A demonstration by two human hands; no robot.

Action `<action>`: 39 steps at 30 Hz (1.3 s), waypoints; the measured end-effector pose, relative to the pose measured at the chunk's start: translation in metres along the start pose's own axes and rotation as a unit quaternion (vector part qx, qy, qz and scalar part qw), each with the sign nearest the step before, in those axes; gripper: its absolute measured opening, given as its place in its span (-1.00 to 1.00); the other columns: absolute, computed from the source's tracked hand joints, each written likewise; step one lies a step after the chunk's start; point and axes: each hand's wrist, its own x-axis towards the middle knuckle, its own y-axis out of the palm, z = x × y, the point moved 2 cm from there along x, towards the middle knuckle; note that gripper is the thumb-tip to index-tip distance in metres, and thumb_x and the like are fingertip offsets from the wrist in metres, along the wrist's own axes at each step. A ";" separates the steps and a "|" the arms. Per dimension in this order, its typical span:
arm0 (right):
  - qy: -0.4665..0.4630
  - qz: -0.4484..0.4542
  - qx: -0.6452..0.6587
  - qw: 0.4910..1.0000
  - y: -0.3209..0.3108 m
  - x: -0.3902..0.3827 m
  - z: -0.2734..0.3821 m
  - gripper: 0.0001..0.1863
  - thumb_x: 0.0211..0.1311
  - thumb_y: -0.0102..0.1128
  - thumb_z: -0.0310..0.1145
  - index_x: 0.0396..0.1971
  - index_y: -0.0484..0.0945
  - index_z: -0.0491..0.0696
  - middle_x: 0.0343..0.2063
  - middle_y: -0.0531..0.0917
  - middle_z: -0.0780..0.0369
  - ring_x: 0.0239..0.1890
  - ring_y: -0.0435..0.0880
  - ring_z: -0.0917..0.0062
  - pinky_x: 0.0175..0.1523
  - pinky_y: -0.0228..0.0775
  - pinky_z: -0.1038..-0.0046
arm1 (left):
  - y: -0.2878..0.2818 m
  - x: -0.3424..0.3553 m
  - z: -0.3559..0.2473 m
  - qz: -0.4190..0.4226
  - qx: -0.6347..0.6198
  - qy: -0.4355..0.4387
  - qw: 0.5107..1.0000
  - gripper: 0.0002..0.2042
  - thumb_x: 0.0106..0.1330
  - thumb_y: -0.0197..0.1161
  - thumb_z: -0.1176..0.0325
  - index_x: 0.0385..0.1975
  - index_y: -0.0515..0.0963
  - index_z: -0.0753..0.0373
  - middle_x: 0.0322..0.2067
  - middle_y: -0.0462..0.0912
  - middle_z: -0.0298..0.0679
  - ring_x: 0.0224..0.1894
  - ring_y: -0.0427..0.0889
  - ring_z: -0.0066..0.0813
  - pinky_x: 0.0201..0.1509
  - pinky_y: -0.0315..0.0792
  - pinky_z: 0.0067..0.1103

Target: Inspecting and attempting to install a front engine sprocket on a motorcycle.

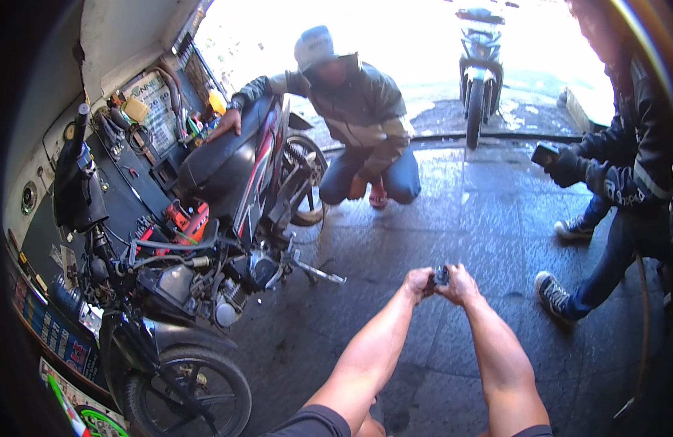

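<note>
Head view, looking down. Left hand (418, 282) and right hand (460, 284) close together near the middle, both wrapped around one small dark part (441, 275). Part pinched between the fingers of both hands, held up over the wet grey floor (453, 218). Too small to tell what kind of part, maybe metal. Both bare arms coming in from the near edge.

On the left, a stripped motorbike (205, 247) with engine (238, 288) and wires showing, front wheel (187, 393) at the near left. Far behind the bike, a wall of tools (143, 135). A crouching person (354, 124) at the far middle, one hand resting on the bike seat (220, 156). On the right, a standing person (627, 175) in a dark jacket, holding a phone (544, 154). Far away, out in bright light, a parked scooter (480, 69).
</note>
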 end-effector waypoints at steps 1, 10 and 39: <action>-0.007 -0.005 0.003 1.000 0.001 0.000 -0.001 -0.26 -0.14 0.48 -0.02 0.04 0.49 -0.11 -0.05 0.55 -0.05 0.03 0.57 0.06 0.10 0.47 0.19 | -0.001 0.001 0.002 0.007 -0.004 0.006 1.000 -0.86 0.20 0.19 0.23 -0.55 0.60 0.04 -0.61 0.57 -0.41 -0.60 0.50 -0.55 -0.44 0.40 -0.53; -0.001 0.014 0.018 1.000 0.001 0.005 -0.002 -0.20 -0.15 0.47 -0.03 0.14 0.46 -0.09 0.02 0.50 0.00 0.11 0.53 0.12 0.20 0.42 0.23 | -0.004 0.002 -0.002 0.004 0.007 0.023 1.000 -0.89 0.22 0.18 0.31 -0.53 0.56 0.07 -0.60 0.57 -0.43 -0.57 0.52 -0.55 -0.35 0.41 -0.50; 0.615 -0.585 0.145 0.508 -0.171 -0.484 -0.481 -0.50 0.29 0.03 -0.20 0.16 0.41 -0.16 -0.03 0.59 0.09 -0.10 0.59 0.33 0.00 0.46 0.31 | -0.034 0.037 0.001 -0.159 -0.015 0.017 0.987 -0.87 0.14 0.25 0.26 -0.55 0.57 0.14 -0.60 0.56 -0.35 -0.60 0.52 -0.53 -0.56 0.41 -0.50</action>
